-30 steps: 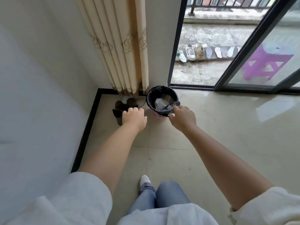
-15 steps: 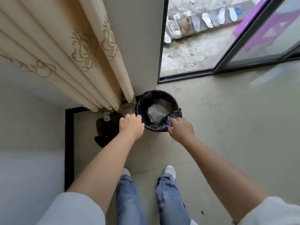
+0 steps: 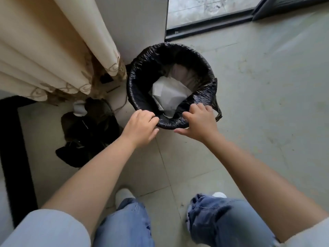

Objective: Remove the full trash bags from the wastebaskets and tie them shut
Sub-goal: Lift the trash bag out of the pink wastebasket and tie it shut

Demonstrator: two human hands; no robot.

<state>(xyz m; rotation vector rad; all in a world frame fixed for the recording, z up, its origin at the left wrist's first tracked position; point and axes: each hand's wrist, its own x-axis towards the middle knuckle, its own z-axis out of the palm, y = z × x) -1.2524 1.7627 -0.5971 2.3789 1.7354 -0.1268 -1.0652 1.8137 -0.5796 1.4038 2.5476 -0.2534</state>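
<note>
Peeling the trash bag (image 3: 142,82) off the wastebasket rim works best evenly: left hand (image 3: 140,129) and right hand (image 3: 199,122) each grip, pinching its near edge at frame centre.

Trash bag (image 3: 140,75): glossy black. Crumpled paper (image 3: 169,93) inside: white. Curtain (image 3: 53,47): cream, tan scroll embroidery near hem. Floor tiles (image 3: 267,104): pale grey-green. Baseboard (image 3: 10,139): black. Jeans (image 3: 222,221): faded blue. Shoes (image 3: 122,194): white. Sleeves (image 3: 44,229): pale whitish.
</note>
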